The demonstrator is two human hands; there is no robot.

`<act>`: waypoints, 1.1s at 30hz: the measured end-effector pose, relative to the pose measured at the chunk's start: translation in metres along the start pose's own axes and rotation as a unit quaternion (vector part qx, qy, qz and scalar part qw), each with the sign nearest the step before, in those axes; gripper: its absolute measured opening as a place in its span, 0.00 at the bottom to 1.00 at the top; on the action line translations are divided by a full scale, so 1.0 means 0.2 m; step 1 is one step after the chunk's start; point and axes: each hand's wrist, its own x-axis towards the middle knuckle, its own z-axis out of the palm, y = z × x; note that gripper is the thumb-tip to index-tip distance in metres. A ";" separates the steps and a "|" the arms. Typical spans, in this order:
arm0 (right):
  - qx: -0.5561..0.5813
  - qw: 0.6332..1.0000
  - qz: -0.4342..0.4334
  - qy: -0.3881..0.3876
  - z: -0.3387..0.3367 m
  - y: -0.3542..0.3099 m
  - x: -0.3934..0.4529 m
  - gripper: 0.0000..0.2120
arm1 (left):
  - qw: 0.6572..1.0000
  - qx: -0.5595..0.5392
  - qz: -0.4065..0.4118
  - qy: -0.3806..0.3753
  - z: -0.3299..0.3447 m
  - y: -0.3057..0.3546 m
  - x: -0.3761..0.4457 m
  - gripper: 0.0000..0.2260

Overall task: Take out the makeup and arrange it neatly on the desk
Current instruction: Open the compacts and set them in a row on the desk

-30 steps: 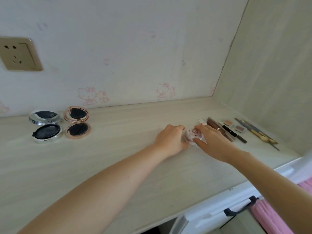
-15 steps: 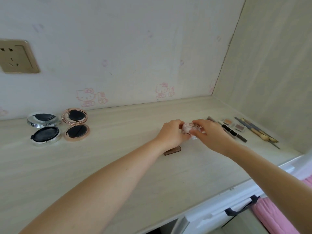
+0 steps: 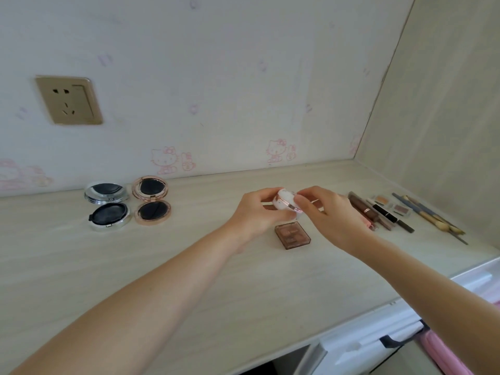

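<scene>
Fingers (image 3: 266, 192) of your left hand (image 3: 257, 212) are curling around the white compact (image 3: 287, 203), thumb on its near side; fingers of your right hand (image 3: 328, 212) are pinching its rose-gold rim from the right. You are holding the compact tilted, above the table (image 3: 243, 280), clear of the surface. Just below it, a brown square eyeshadow palette (image 3: 292, 236) is lying flat on the table. To your right, lip tubes and pencils (image 3: 376, 212), two small eyeshadow pans (image 3: 392, 203) and brushes (image 3: 430, 216) are lying side by side in a row. Well apart at far left, a silver cushion compact (image 3: 108, 207) and a rose-gold cushion compact (image 3: 151, 201) are sitting open, lids back, next to each other near the wall. A wall socket (image 3: 69, 100) is showing above them.
</scene>
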 end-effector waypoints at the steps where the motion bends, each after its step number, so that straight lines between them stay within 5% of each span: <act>1: 0.005 1.000 -0.009 -0.003 0.01 -0.02 -0.01 0.13 | 1.000 -0.015 -0.009 0.005 -0.03 0.00 -0.02 0.18; 5: 0.048 0.998 -0.019 -0.031 0.05 -0.12 -0.05 0.12 | 0.976 -0.198 -0.084 0.029 -0.16 0.00 -0.10 0.26; 10: 0.072 0.994 -0.055 -0.064 0.11 -0.25 -0.09 0.19 | 0.943 -0.316 -0.099 0.028 -0.31 0.03 -0.21 0.19; 15: 0.080 0.983 -0.129 -0.101 0.18 -0.38 -0.11 0.29 | 0.943 -0.317 -0.105 0.005 -0.42 0.02 -0.35 0.15; 33: 0.136 0.953 -0.190 -0.192 0.44 -0.66 -0.17 0.31 | 0.963 -0.231 -0.118 0.071 -0.67 0.01 -0.71 0.16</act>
